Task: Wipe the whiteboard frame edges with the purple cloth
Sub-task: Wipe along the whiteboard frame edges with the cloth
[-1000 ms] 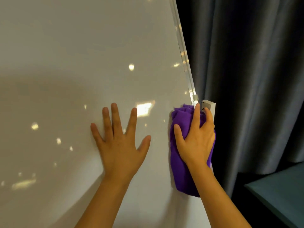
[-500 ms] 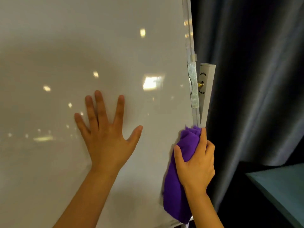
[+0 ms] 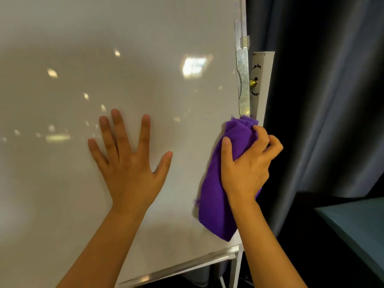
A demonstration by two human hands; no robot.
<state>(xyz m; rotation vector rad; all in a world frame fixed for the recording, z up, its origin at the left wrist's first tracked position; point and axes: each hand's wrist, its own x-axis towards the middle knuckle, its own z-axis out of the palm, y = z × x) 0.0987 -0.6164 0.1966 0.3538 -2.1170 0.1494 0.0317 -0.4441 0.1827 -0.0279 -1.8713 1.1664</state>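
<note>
The left hand [image 3: 131, 163] lies flat on the whiteboard [image 3: 104, 59], fingers straight and fanned wide, palm on the glossy white face, holding nothing. Out at the board's right edge, the right hand [image 3: 247, 167] has the purple cloth [image 3: 216, 196] bunched in its grip: the thumb lies along the cloth's board-side face, and the fingers curl round over the top of it, toward the outside of the edge. The cloth sits against the right frame edge [image 3: 241, 21], low on that side. Its upper, gathered end pokes out above the fingers and reaches the foot of the metal bracket [image 3: 243, 84] fixed to the frame. Its lower end hangs free below the wrist, stopping a little above the bottom frame rail [image 3: 187, 265].

Just beside the bracket, on the outer side, stands a white post [image 3: 262, 80] with a brass-coloured screw [image 3: 254, 81] and a few dark marks. Beyond the frame edge hangs a dark grey curtain [image 3: 332, 100], and down at the lower right corner a teal surface [image 3: 357, 225] juts in. Ceiling lights glint as bright spots across the board's face, above the flat hand.
</note>
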